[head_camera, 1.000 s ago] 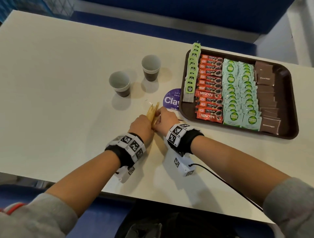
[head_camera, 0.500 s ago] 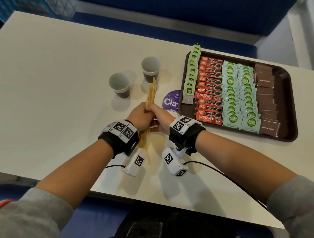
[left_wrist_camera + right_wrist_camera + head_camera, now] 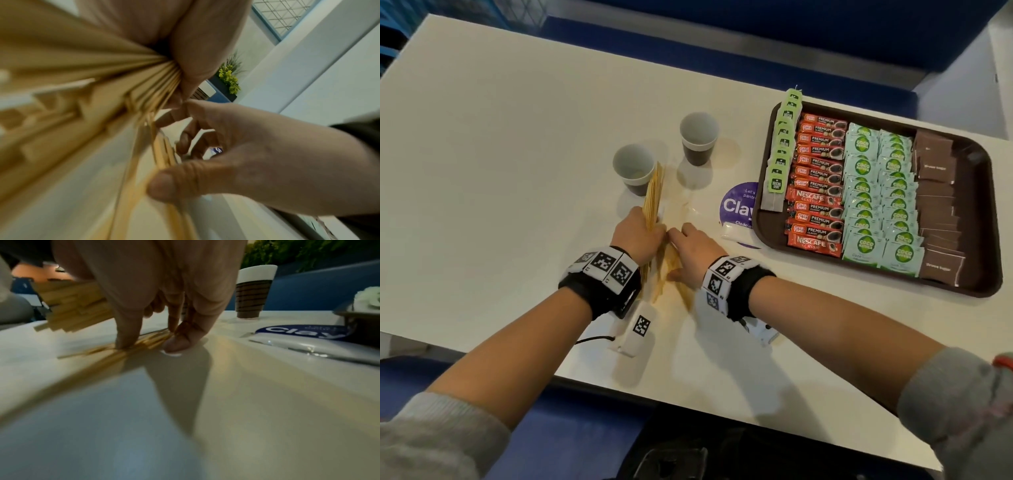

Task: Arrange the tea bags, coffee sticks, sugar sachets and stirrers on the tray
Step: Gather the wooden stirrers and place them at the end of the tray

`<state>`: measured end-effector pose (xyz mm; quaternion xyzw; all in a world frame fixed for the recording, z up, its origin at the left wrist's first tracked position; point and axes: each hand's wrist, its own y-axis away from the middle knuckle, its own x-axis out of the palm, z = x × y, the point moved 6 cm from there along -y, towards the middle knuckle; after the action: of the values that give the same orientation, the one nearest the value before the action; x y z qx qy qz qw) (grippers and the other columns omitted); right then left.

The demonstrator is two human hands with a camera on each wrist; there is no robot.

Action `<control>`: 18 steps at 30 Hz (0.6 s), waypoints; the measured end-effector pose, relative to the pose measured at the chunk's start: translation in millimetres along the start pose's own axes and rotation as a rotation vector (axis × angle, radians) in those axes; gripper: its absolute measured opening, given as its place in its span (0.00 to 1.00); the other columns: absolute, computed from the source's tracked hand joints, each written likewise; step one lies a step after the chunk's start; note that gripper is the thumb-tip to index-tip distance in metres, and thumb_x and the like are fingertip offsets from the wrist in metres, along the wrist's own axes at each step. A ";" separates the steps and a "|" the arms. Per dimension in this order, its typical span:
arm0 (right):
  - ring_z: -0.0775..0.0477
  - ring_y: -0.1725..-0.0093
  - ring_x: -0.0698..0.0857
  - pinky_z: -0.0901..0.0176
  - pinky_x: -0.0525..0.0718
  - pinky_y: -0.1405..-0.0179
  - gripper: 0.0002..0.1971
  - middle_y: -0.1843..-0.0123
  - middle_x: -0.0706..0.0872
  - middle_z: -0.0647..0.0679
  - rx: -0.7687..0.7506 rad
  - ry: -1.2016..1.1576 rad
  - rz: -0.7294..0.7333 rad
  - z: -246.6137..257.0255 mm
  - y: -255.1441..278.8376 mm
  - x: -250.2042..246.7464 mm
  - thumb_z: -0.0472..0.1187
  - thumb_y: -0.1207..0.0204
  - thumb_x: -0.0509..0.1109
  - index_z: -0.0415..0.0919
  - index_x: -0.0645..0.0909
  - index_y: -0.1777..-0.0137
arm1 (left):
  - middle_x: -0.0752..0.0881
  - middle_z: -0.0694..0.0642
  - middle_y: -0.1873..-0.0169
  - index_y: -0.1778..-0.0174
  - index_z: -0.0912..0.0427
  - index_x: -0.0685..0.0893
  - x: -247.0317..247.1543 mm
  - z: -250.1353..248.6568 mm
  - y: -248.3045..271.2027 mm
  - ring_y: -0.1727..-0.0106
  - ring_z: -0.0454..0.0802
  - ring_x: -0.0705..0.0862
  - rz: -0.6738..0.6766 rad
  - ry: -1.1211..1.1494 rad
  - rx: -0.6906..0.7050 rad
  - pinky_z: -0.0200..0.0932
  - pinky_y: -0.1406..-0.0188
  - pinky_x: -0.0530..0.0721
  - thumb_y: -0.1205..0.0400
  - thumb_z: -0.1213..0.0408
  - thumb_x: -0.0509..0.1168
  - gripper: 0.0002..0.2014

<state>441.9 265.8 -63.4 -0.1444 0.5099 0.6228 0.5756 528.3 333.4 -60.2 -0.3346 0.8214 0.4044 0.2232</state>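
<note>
My left hand (image 3: 645, 233) grips a thick bundle of wooden stirrers (image 3: 654, 192) that points away towards the cups; in the left wrist view the bundle (image 3: 82, 97) fans out from the closed fingers. My right hand (image 3: 681, 250) is just to the right, low on the table, thumb and fingers pinching several loose stirrers (image 3: 676, 277) that lie there (image 3: 131, 345). On the brown tray (image 3: 979, 212) at the right lie rows of green-tagged tea bags (image 3: 782, 147), red coffee sticks (image 3: 818, 185), green sugar sachets (image 3: 876, 192) and brown sugar sachets (image 3: 935, 192).
Two paper cups (image 3: 633, 168) (image 3: 698, 137) stand just beyond my hands. A purple round sticker (image 3: 738, 205) and a clear plastic wrapper (image 3: 736, 231) lie between my hands and the tray. Blue seating borders the white table (image 3: 500, 154).
Both hands held the bundle together; now the right hand has left it and dropped onto loose stirrers on the table. The left hand has shifted left with the bundle.
</note>
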 end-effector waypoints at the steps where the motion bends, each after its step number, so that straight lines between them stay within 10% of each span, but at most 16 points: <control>1: 0.38 0.39 0.76 0.50 0.76 0.43 0.31 0.36 0.72 0.40 -0.013 0.017 0.025 -1.2 0.1 -0.8 0.43 0.30 0.77 0.40 0.69 0.30 | 0.85 0.63 0.49 0.43 0.60 0.73 -0.3 0.9 -0.1 0.48 0.61 0.84 0.003 0.019 -0.007 0.50 0.50 0.80 0.18 0.58 0.61 0.12; 5: 0.38 0.42 0.80 0.53 0.76 0.45 0.22 0.39 0.76 0.40 -0.009 -0.025 -0.030 -9.9 2.4 -10.9 0.31 0.28 0.71 0.38 0.74 0.34 | 0.85 0.62 0.49 0.42 0.59 0.73 3.3 2.3 -0.3 0.49 0.60 0.85 0.016 0.034 -0.017 0.48 0.53 0.79 0.18 0.57 0.62 0.13; 12: 0.39 0.41 0.78 0.51 0.77 0.44 0.28 0.39 0.77 0.40 0.079 0.065 -0.008 -13.9 13.9 -6.7 0.51 0.31 0.77 0.37 0.72 0.37 | 0.81 0.63 0.50 0.43 0.65 0.73 2.5 6.8 8.8 0.53 0.58 0.80 -0.057 -0.249 0.021 0.46 0.59 0.73 0.20 0.57 0.67 0.17; 18: 0.38 0.49 0.85 0.53 0.85 0.49 0.14 0.48 0.86 0.38 0.233 0.007 0.007 -21.8 10.1 -7.0 0.45 0.26 0.74 0.35 0.83 0.47 | 0.77 0.59 0.56 0.44 0.63 0.73 6.1 5.5 12.8 0.55 0.56 0.79 -0.058 -0.323 -0.027 0.44 0.62 0.74 0.25 0.58 0.74 0.22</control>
<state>426.4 246.2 -62.9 -0.0769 0.5811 0.5608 0.5847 515.4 341.4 -60.7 -0.2919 0.7592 0.4574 0.3594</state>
